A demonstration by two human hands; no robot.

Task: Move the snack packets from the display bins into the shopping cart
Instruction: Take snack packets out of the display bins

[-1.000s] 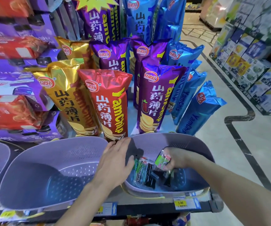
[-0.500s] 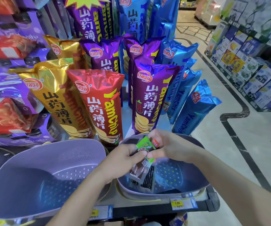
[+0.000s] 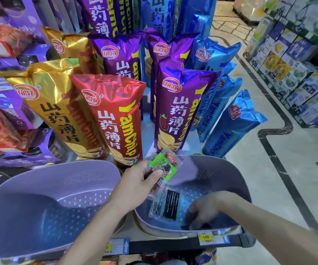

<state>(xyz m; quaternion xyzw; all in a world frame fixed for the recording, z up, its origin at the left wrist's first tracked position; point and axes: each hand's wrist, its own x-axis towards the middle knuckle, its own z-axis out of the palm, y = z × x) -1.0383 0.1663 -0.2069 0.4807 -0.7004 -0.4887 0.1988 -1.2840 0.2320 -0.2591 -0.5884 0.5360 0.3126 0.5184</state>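
Observation:
My left hand (image 3: 137,183) grips a small bunch of snack packets (image 3: 163,166) with green labels, held above the left rim of the right lavender display bin (image 3: 229,173). My right hand (image 3: 205,211) reaches down into that bin, fingers curled on dark packets at its bottom front. Two more packets (image 3: 165,205), one clear and one black, lie flat on the bin's perforated floor between my hands. The left lavender bin (image 3: 45,197) holds no packets that I can see. No shopping cart is in view.
Tall yam chip bags (image 3: 114,121) in gold, red, purple and blue stand right behind the bins. Purple and red boxes (image 3: 3,119) are stacked at the left. A shelf edge with price tags (image 3: 206,238) runs below the bins. An aisle floor and boxed goods (image 3: 297,73) lie to the right.
My right hand passed the green-labelled packets to my left hand and dropped back into the right bin. My left hand now holds the bunch alone, above the bin's left rim.

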